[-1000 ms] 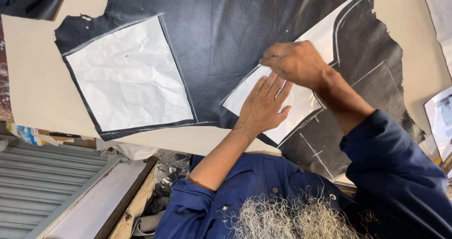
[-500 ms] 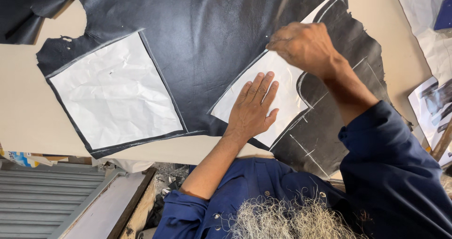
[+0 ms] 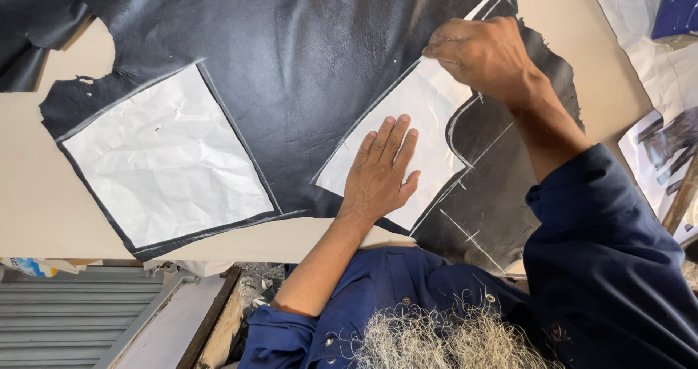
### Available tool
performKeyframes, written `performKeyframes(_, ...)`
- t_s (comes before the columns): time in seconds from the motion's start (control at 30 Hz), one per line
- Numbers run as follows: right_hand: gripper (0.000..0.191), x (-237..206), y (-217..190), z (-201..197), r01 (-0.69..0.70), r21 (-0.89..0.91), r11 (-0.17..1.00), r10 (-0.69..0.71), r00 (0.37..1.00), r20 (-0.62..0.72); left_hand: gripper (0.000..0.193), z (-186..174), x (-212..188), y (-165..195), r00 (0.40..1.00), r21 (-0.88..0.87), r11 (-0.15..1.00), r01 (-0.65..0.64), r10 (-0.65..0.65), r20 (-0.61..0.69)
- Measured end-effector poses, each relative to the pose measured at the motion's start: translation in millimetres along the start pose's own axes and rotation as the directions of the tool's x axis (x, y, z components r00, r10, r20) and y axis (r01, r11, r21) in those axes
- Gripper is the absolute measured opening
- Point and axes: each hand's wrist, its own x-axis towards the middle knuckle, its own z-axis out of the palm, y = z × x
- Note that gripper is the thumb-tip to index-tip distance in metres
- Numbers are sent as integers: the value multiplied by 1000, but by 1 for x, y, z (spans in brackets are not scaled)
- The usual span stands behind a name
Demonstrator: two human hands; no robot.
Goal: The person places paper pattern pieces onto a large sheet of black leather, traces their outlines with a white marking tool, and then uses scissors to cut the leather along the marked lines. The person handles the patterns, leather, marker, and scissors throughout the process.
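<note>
Left hand (image 3: 378,173), released, pins the paper pattern (image 3: 429,114) flat on black leather (image 3: 291,63); right hand (image 3: 483,53), clenched, seemingly traces its far edge; the pattern mustn't shift.

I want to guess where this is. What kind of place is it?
Probably a leather or tailoring workshop: a big black leather hide lies on a beige worktable, with white paper pattern pieces laid on it and white chalk outlines drawn around them.

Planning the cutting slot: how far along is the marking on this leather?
Done: the square paper pattern has a pale outline round it on the black leather. In hand: the left hand presses the second pattern flat, and the right hand works at its top corner. Left: nothing looks cut out.
</note>
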Motion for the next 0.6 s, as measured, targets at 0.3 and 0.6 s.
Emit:
performKeyframes(0.3,7,-13,41,-21,-97,-143,985,89,994,-63,68,-4,4,3,1000,9,1000,-9,9,-18)
performKeyframes(0.6,7,-3,17,-14,-40,-33,999,39,999,-26,66,-7,7,3,1000,-43,999,-2,1,-19)
